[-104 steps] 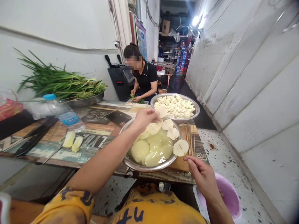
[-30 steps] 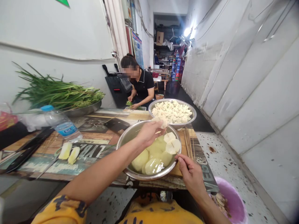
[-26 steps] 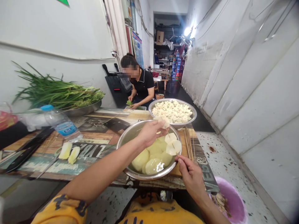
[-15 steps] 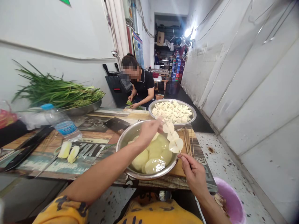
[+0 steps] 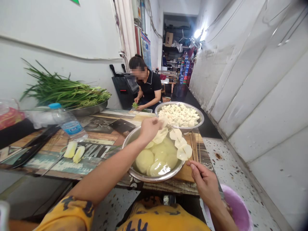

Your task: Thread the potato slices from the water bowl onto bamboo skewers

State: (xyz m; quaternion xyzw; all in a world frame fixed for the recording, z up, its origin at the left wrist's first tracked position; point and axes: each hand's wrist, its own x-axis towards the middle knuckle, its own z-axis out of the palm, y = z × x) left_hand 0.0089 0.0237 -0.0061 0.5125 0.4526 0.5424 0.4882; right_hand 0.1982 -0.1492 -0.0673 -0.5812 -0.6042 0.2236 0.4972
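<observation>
My right hand (image 5: 204,178) is closed on the lower end of a thin wooden skewer (image 5: 189,159), which tilts up and to the left over the bowl's right rim. Several pale, thin potato slices (image 5: 184,152) are threaded along it. Beside the skewer's upper end, my left hand (image 5: 151,130) pinches another potato slice (image 5: 164,121); whether the skewer pierces this one I cannot tell. Below both hands stands a metal bowl (image 5: 132,171) of water, with more round slices (image 5: 144,159) lying in it.
Behind is a metal basin (image 5: 201,121) of whitish pieces. Loose skewers (image 5: 196,146) lie right of the bowl. Leftward are a water bottle (image 5: 69,125), two cut vegetable pieces (image 5: 71,149), a knife (image 5: 31,149) and heaped green stalks (image 5: 64,93). Across sits a person (image 5: 149,86) handling greens. A purple tub (image 5: 237,205) stands below.
My left hand has shifted slightly left and up relative to the bowl, away from the threaded slices. My right hand still holds the skewer. The whole view has moved a little.
</observation>
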